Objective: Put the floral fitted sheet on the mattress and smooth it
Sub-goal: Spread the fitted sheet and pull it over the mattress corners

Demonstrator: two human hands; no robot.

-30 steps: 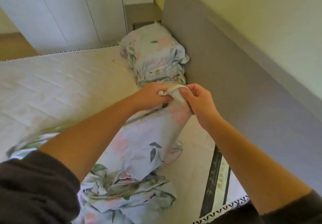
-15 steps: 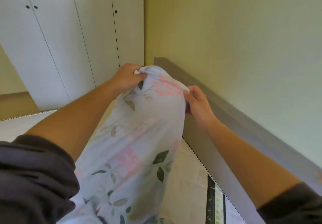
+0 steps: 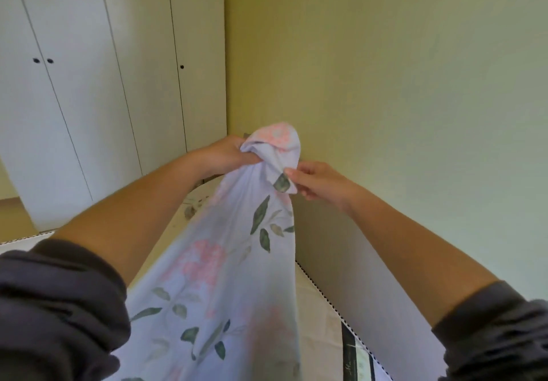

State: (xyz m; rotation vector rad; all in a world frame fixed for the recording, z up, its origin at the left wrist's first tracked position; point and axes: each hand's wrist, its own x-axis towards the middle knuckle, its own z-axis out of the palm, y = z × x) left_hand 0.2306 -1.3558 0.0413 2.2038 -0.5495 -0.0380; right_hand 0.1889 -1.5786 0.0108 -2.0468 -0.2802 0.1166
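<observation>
Near foreground: a dark left sleeve and right sleeve, both pushed up the forearms. Between the arms the floral fitted sheet is held raised in a long drape above the mattress, whose quilted top shows at near right. Farther off, the left grip curls its fingers around the bunched top of the sheet. The right grip, just to its right, pinches a leaf-printed fold. A grey bed panel borders the mattress on the right. Far left: white wardrobe. Far right: yellow-green wall.
</observation>
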